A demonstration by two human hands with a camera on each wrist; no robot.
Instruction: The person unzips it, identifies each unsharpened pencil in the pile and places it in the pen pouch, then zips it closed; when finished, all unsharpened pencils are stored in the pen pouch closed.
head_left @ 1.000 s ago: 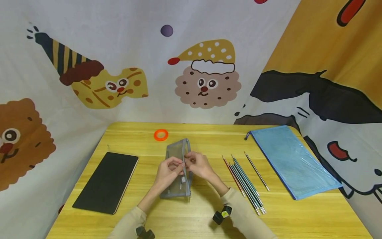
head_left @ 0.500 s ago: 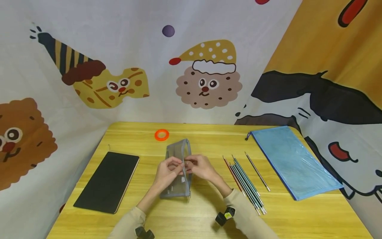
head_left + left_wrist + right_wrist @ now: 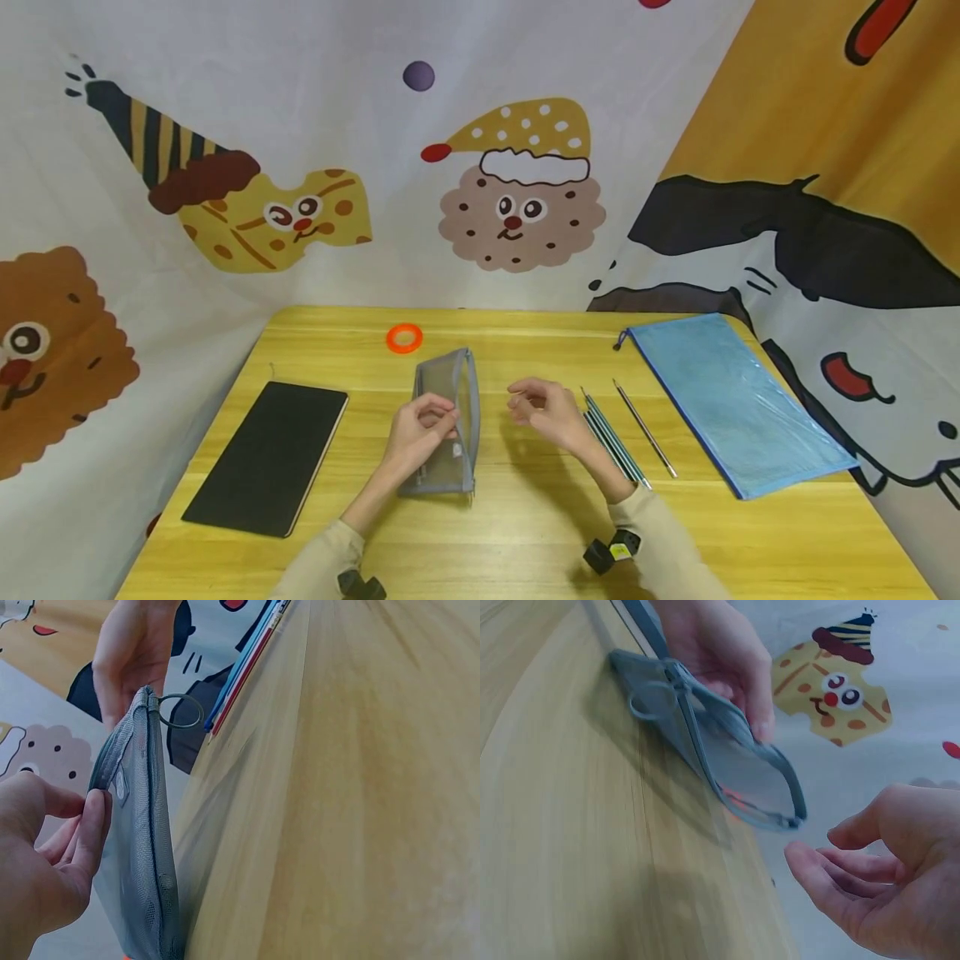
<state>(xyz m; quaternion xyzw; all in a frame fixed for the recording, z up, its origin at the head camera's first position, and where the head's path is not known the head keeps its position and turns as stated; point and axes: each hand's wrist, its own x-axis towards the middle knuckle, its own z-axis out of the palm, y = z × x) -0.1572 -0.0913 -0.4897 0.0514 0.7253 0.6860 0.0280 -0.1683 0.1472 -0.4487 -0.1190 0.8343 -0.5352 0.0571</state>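
A grey see-through zip pouch (image 3: 438,375) stands on its side in the middle of the table. My left hand (image 3: 420,429) pinches one side of its mouth between thumb and fingers, plain to see in the left wrist view. The zip edges part widely around the mouth of the pouch (image 3: 697,742) in the right wrist view. My right hand (image 3: 551,412) hovers apart from it, to the right, fingers loosely bent with nothing between them. Below that hand and to its right lie several pencils (image 3: 611,437), partly hidden by the wrist and sleeve. One more pencil (image 3: 645,429) lies separately.
On the left lies a black notebook (image 3: 270,458). An orange ring-shaped roll (image 3: 405,338) sits behind the pouch. A blue zip folder (image 3: 738,404) covers the table's right side. A printed cloth (image 3: 337,100) hangs behind the table (image 3: 480,558).
My right hand has let go of the pouch's edge and moved right, towards the pencils. The pouch's mouth now gapes wider. My left hand keeps its pinch in nearly the same spot.
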